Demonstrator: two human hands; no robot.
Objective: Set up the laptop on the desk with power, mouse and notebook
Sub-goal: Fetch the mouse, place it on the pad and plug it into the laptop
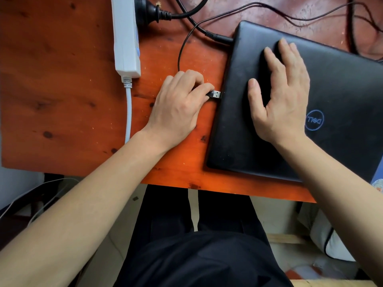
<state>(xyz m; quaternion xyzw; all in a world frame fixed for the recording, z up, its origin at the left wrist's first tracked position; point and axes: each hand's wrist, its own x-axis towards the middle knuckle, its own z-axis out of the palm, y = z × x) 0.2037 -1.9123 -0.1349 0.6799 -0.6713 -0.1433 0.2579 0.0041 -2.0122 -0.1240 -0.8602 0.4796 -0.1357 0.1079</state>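
A closed black laptop (331, 90) lies on the orange wooden desk (62, 90), right of centre. My right hand (279, 96) rests flat on its lid, fingers spread. My left hand (178, 106) pinches a USB plug (215, 94), whose metal tip sits right at the laptop's left edge. The plug's thin black cable (182, 48) loops away toward the back. A thicker black power cable (217, 37) is plugged into the laptop's far left corner. No mouse or notebook body shows.
A white power strip (126, 36) lies on the desk at the back left, a black plug (149, 12) in it and its white cord (128, 112) running off the front edge. Several thin cables cross the back right. My dark-trousered legs are below the desk.
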